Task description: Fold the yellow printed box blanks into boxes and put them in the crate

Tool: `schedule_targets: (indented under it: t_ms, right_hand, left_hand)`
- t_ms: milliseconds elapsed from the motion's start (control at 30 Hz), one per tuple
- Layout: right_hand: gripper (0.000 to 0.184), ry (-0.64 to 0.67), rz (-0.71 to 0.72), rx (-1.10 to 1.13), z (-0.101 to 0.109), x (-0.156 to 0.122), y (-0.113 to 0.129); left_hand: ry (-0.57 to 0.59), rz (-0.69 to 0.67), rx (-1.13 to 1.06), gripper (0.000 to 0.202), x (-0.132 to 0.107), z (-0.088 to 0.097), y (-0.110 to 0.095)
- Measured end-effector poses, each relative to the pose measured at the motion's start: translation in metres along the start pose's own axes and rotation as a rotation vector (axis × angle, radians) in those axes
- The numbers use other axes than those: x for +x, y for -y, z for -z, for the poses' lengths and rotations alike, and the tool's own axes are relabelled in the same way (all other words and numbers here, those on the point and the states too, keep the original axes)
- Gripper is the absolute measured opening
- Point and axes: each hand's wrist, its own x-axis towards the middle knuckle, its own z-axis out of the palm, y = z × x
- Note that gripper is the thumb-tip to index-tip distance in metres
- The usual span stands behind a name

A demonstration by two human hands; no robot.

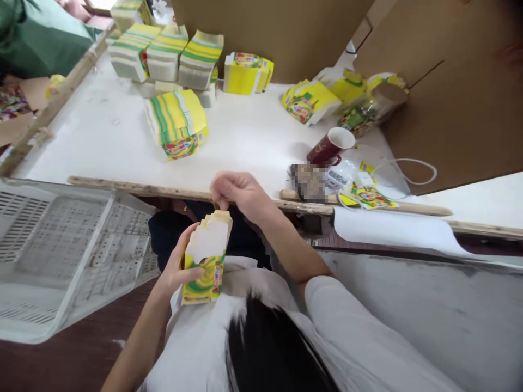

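Observation:
My left hand (180, 272) is wrapped round a stack of flat yellow printed cartons (204, 277), held upright close to my chest, the thumb across its front. White inner faces and uneven, stepped top edges show on the stack. Just above its top, my right hand (237, 193) is closed in a pinch, near the table's front edge. A thin brownish bit shows under those fingertips, too small to name. On the white table (245, 141) in front lies another fanned stack of yellow and green cartons (177, 122).
More carton stacks (200, 57) stand at the back left. A maroon mug (327, 147), a plastic jar (368, 111) and a white cable (420, 163) are on the right. Cardboard (269, 32) walls the back. A white plastic crate (69, 261) stands at lower left; wooden strips (143, 188) edge the table.

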Motion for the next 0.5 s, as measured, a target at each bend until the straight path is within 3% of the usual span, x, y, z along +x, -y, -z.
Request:
schedule_targets:
  t_ms: [100, 200, 267, 333, 367, 433, 500]
  right_hand:
    - [0.051, -0.231, 0.267, -0.029, 0.015, 0.003, 0.011]
    - [0.048, -0.218, 0.294, -0.169, 0.033, -0.003, 0.006]
    - [0.043, -0.088, 0.082, -0.299, 0.043, -0.014, -0.012]
    - [0.035, 0.042, -0.274, -0.447, 0.052, -0.03, -0.041]
    - [0.031, 0.048, -0.369, -0.493, 0.057, -0.04, -0.058]
    - [0.027, 0.001, -0.491, -0.581, 0.069, -0.062, -0.092]
    - [0.024, -0.168, -0.573, -0.714, 0.084, -0.085, -0.119]
  left_hand:
    - [0.001, 0.022, -0.012, 0.107, 0.004, -0.002, 0.0]
    - [-0.05, 0.044, -0.026, 0.107, 0.003, -0.001, 0.0]
    - [-0.098, 0.081, -0.061, 0.104, 0.002, 0.001, 0.002]
    - [-0.14, 0.125, -0.105, 0.099, 0.002, 0.003, 0.005]
    - [-0.16, 0.143, -0.127, 0.096, 0.002, 0.004, 0.006]
    - [-0.187, 0.166, -0.168, 0.093, 0.002, 0.004, 0.008]
    - [-0.198, 0.171, -0.205, 0.094, 0.004, 0.003, 0.008]
